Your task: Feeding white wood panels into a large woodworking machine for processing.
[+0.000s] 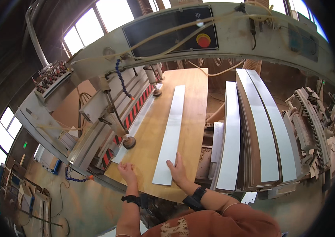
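A brown shirt point(230, 224) fills the lower edge, nearest the camera, and two bare forearms reach forward from it, each with a black band at the wrist: a left band point(132, 200) and a right band point(195, 198). Ahead is a long wooden board point(194, 114), and on it, lengthwise, lies a white strip point(171, 130), its near end close to the person. The right hand point(179, 172) is at the strip's right edge near that end, thumb over the top face and fingers pointing forward along the side. The left hand point(127, 173) is over the board's near left part, apart from the strip, with its fingers curled in. Some fingertips are hidden or too small to make out, so I can't tell whether the right hand grasps the strip or the left pinches anything. Along the board's left side stand a near round foot point(129, 142) and a far round foot point(157, 93), beside a red-and-black striped bar point(139, 110). To the right of the board are a narrow stack point(229, 130) and a wider stack point(263, 130), both with white tops. Above, a pale machine beam point(238, 41) carries a dark panel point(155, 37) with a red button point(203, 40).
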Tool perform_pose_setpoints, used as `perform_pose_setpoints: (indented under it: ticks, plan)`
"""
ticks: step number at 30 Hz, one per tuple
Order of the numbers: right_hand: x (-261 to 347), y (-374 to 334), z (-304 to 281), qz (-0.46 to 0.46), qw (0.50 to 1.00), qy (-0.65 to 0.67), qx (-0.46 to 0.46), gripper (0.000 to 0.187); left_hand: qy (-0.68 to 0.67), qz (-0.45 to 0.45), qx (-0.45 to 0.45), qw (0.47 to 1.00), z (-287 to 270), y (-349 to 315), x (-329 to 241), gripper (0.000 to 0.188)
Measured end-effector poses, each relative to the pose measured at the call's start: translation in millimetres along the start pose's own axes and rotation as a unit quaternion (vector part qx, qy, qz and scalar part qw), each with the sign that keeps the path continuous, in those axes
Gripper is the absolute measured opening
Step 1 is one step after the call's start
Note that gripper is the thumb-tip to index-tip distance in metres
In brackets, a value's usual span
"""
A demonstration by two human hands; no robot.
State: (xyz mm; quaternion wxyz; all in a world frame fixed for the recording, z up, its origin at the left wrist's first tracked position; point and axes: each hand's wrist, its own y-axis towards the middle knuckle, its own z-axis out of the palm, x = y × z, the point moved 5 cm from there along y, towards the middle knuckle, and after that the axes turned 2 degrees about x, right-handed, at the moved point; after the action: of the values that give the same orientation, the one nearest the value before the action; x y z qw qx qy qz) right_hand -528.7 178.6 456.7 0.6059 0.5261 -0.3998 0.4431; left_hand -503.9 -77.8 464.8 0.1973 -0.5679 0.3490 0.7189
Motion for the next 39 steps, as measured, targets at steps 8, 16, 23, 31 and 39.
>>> perform_pose_setpoints:
  ticks: [8, 16, 23, 31, 39]
  plan:
    - [30.2, -4.3, -4.2, 0.083, 0.996, 0.002, 0.032, 0.059, -0.134, -0.196, -0.071, 0.969, -20.8, 42.6, 40.5, 0.038]
    - [18.8, -4.8, -4.4, 0.058, 0.998, 0.026, 0.022, 0.057, -0.221, -0.287, -0.036, 0.932, 4.0, 51.0, 41.1, 0.032]
    - [23.9, -5.7, -7.8, 0.066, 0.998, -0.008, 0.0, 0.058, -0.278, -0.205, -0.102, 0.933, 16.3, 42.3, 5.6, 0.03]
    - [35.2, 0.0, -15.1, 0.101, 0.97, 0.218, -0.041, 0.05, 0.153, 0.084, 0.157, 0.972, -32.2, -34.3, -52.5, 0.009]
    - [87.6, 56.0, 22.9, 0.131, 0.969, 0.198, 0.069, 0.037, -0.297, -0.107, -0.367, 0.875, -407.7, -194.2, -43.9, 0.046]
